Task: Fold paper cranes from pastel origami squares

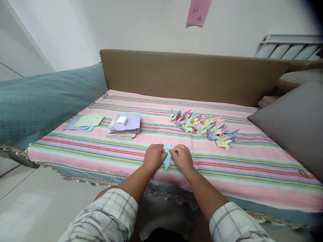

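Observation:
A light blue piece of folded paper (167,163), narrow and pointed at its near end, lies on the striped cloth in front of me. My left hand (154,156) pinches its left edge with curled fingers. On the opposite edge, the thumb and fingers of my right hand (182,157) are closed on the same paper. Its upper middle is partly covered by my fingertips. Beyond my right hand sits a group of folded paper cranes (199,123) in several colours.
Left of my hands stands a stack of square paper (123,134) with a small white box (122,120) on top. Loose sheets (88,121) lie further left. A grey cushion (292,124) is at the right, a brown backrest (176,74) behind, a blue armrest (50,97) at the left.

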{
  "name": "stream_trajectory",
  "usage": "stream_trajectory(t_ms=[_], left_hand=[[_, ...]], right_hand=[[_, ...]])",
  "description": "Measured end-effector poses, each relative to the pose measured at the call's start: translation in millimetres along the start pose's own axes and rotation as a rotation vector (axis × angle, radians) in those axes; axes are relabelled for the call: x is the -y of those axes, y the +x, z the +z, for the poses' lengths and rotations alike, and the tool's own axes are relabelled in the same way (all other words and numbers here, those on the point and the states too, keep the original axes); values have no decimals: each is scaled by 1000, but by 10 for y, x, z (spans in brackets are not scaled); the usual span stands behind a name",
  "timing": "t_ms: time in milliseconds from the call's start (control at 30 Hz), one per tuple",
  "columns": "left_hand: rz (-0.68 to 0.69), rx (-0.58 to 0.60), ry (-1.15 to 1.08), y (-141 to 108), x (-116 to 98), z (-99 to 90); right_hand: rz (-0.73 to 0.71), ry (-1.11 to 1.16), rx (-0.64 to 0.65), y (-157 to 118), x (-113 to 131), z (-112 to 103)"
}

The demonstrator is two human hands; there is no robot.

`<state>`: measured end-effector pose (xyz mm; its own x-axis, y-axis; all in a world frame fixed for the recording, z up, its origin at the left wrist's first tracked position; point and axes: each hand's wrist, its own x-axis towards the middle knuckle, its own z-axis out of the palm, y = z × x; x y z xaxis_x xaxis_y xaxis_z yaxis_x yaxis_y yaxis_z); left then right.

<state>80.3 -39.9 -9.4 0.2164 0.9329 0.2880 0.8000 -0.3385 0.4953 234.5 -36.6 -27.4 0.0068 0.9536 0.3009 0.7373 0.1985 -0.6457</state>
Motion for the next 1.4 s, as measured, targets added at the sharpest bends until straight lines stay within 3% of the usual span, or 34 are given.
stream_trajectory(t_ms=[333,533,800,1100,1400], left_hand=[[-43,-3,79,-33,-51,-28],[40,26,150,-70,-50,-4],[33,40,282,-78,-33,21],[-51,-21,197,-104,-82,-17],[-120,-5,69,-73,-79,-22]], right_hand=[[-3,-95,12,-17,65,-36],[-15,-168,-2,-36,82,-27],[-111,-138,30,-45,25,-38],[-92,-114,37,-2,-32,-34],[-74,-78,30,-5,-51,-26]])
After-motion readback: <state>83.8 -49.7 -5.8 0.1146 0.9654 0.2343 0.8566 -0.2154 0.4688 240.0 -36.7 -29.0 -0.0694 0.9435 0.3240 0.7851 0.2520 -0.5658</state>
